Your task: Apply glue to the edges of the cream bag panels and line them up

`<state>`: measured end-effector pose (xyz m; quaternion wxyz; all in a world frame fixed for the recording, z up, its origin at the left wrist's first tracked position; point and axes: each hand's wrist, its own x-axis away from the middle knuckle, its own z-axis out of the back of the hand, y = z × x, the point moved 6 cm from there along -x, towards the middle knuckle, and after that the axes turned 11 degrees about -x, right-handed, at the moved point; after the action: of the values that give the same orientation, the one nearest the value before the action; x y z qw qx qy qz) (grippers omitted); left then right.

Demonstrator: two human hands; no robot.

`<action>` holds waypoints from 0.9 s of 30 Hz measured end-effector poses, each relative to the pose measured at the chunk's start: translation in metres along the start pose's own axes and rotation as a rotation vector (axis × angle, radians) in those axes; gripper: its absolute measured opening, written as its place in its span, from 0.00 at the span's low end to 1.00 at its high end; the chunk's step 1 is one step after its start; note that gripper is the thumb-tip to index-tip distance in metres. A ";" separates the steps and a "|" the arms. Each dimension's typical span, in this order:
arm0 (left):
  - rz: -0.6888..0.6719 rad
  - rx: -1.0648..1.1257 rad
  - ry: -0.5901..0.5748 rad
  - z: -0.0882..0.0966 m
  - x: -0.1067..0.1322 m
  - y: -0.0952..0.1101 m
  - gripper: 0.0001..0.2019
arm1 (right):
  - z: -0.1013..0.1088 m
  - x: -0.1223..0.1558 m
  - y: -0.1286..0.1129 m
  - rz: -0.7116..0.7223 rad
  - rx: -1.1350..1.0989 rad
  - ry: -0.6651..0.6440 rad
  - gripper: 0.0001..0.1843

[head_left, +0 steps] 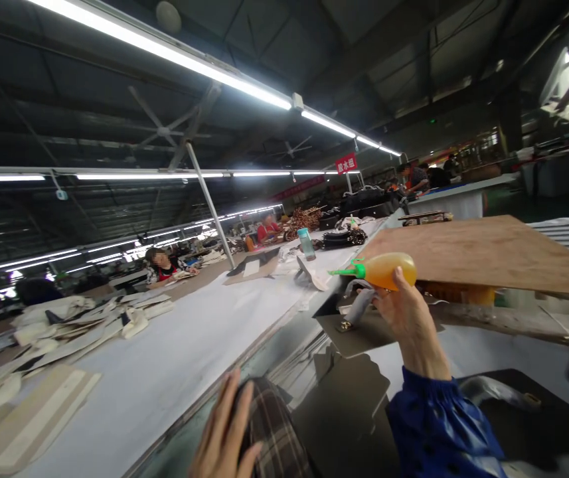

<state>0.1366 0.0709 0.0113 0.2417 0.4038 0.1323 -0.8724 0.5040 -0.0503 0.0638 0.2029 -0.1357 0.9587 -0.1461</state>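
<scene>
My right hand (pixel 411 318), in a blue sleeve, grips an orange squeeze bottle (pixel 388 270) with a green nozzle that points left. It hovers above a dark cut panel (pixel 358 332) and a grey strap with a metal fitting (pixel 356 309). My left hand (pixel 224 431) lies low at the bottom edge, fingers spread flat on a plaid fabric piece (pixel 274 425). It holds nothing. More dark cut pieces (pixel 344 405) lie between the two hands.
A long white conveyor table (pixel 164 358) runs away to the left, with stacks of pale cut pieces (pixel 80 318) and a teal bottle (pixel 306 243). A plywood board (pixel 488 252) sits at the right. Other people sit at work farther back.
</scene>
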 end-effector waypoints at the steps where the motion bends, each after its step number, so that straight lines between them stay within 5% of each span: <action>1: -0.108 -0.074 0.012 -0.005 -0.009 0.016 0.39 | -0.012 0.009 0.007 -0.063 -0.021 -0.043 0.22; 6: -0.393 -0.223 0.002 -0.009 -0.047 0.064 0.39 | -0.060 0.053 0.041 -0.317 -0.078 -0.186 0.24; 12: -0.455 -0.077 -0.094 -0.007 -0.056 0.069 0.38 | -0.090 0.104 0.086 -0.621 -0.142 -0.305 0.26; 15: -0.432 0.203 -0.155 -0.012 -0.045 0.059 0.31 | -0.090 0.112 0.099 -0.728 -0.158 -0.316 0.25; 17: -0.062 0.536 -0.234 -0.020 -0.038 0.032 0.25 | -0.086 0.108 0.100 -0.751 -0.164 -0.298 0.24; 19: 0.487 0.816 -0.285 -0.034 -0.019 0.000 0.17 | -0.083 0.101 0.096 -0.719 -0.174 -0.275 0.23; 21: 0.887 0.955 -0.258 -0.039 0.002 -0.016 0.21 | -0.082 0.096 0.090 -0.661 -0.171 -0.256 0.22; 27: 1.173 1.511 -0.218 -0.038 0.008 0.007 0.25 | -0.096 0.122 0.090 -0.565 -0.074 -0.290 0.30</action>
<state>0.1599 0.0787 -0.0189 0.3264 0.3716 -0.7107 -0.5002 0.3378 0.0148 0.0750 0.2838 -0.4231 0.8489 -0.1408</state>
